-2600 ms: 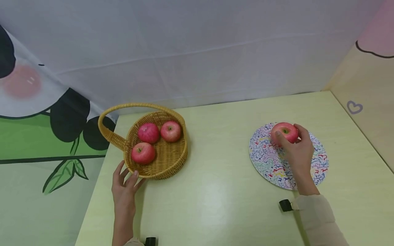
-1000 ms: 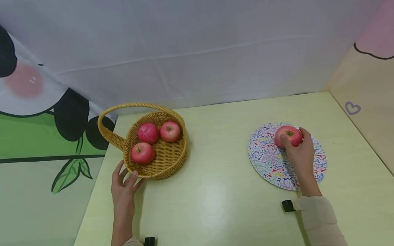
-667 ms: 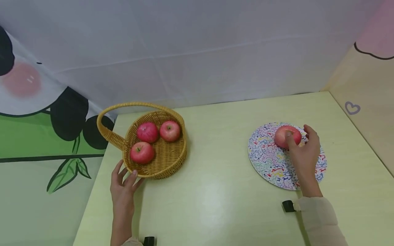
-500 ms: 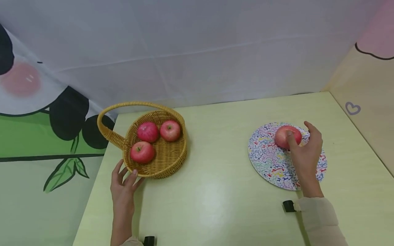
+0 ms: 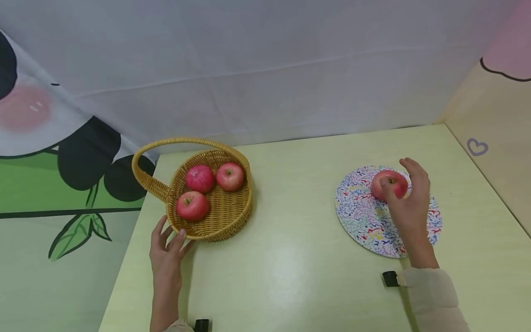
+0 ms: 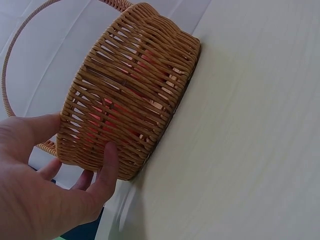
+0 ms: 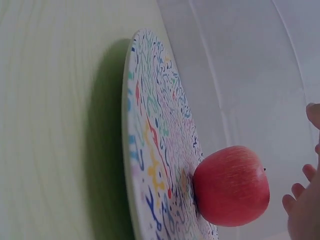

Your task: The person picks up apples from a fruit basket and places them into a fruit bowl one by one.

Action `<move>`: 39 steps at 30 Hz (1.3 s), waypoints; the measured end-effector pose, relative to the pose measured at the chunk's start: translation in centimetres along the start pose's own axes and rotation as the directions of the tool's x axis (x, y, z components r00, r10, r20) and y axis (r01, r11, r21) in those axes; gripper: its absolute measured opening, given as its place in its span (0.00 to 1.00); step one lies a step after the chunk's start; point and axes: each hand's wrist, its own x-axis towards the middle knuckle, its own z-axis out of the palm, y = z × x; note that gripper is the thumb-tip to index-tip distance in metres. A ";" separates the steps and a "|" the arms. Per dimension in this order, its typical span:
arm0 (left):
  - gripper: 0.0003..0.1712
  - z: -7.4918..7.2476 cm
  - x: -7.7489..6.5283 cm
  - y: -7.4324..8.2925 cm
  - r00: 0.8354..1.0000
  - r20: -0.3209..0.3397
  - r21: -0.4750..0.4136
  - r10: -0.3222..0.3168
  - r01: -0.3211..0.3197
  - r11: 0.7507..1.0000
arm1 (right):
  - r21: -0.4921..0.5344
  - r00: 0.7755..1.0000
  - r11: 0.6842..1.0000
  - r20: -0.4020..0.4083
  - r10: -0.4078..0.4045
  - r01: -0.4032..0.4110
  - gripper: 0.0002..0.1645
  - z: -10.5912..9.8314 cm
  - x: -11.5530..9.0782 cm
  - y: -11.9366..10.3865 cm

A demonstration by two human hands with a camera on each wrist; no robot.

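Observation:
My left hand [image 5: 168,260] holds the near-left edge of a round wicker basket [image 5: 228,212] with a tall looped handle. In the left wrist view, one fingertip lies at the basket's rim and another digit presses its woven side. Inside sit three red apples [image 5: 192,206]. Over at the right, another red apple [image 5: 398,179] rests on a round flat board [image 5: 365,226] covered in coloured squiggles. My right hand [image 5: 412,210] is beside and above that apple with thumb and fingers spread apart. The right wrist view shows a gap between its fingers and the apple [image 7: 232,187].
Basket and board stand on a pale yellow-green table [image 5: 290,258]. A pale cloth wall [image 5: 282,92] rises behind the table's far edge. Printed cartoon cloth [image 5: 95,152] hangs at the left, and a beige panel [image 5: 493,138] borders the right side.
Earlier the right hand gripped the apple and brought it slightly right and nearer on the board. Its fingers have since come off the apple, which stays there. Left hand and basket keep their place.

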 end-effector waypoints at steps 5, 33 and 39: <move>0.41 0.0 -0.1 0.2 1.000 0.005 0.006 0.004 -0.004 1.000 | 0.069 0.995 0.997 0.093 -0.038 0.032 0.46 0.0 0.0 -0.5; 0.41 0.0 -0.5 0.1 1.000 -0.008 0.011 -0.013 0.013 1.000 | 0.426 0.846 0.898 0.433 -0.310 0.111 0.39 6.8 -2.0 -4.4; 0.41 0.1 -0.3 0.0 1.000 -0.005 0.012 -0.011 0.011 1.000 | 0.462 0.790 0.875 0.477 -0.385 0.147 0.36 8.9 -2.3 -6.0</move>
